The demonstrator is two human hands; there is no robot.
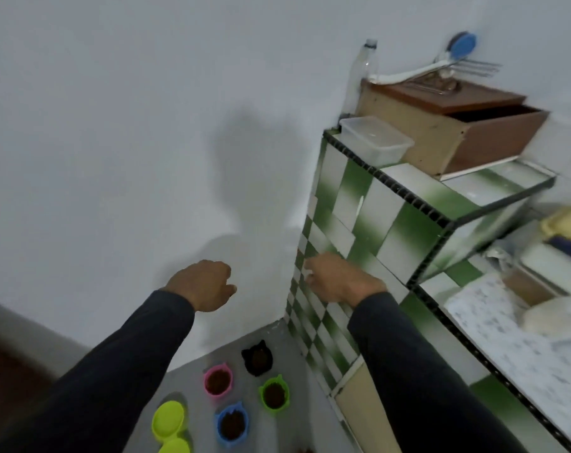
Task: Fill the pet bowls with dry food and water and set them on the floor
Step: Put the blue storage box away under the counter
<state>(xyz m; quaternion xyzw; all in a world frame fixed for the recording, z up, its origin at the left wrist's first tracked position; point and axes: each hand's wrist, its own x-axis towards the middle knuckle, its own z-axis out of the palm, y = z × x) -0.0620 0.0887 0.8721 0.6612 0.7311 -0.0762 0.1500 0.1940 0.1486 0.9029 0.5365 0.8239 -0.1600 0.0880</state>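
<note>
My left hand [203, 286] hangs loosely curled, empty — my right hand [335, 280] too, near the tiled counter [405, 204]. Far below sit food-filled bowls — pink [217, 382], black [257, 357], green [274, 394], blue [232, 424].

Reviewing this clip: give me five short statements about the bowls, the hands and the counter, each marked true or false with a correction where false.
1. The pink bowl on the floor holds dry food. True.
2. The left hand is carrying a bowl. False: it holds nothing, its fingers loosely curled.
3. The black bowl sits on the counter. False: it is on the floor near the wall corner.
4. A clear plastic box stands on the counter's corner, beside a wooden box. True.
5. The blue bowl is empty. False: it holds brown dry food, as does the green bowl.
The right hand also holds no bowl.
</note>
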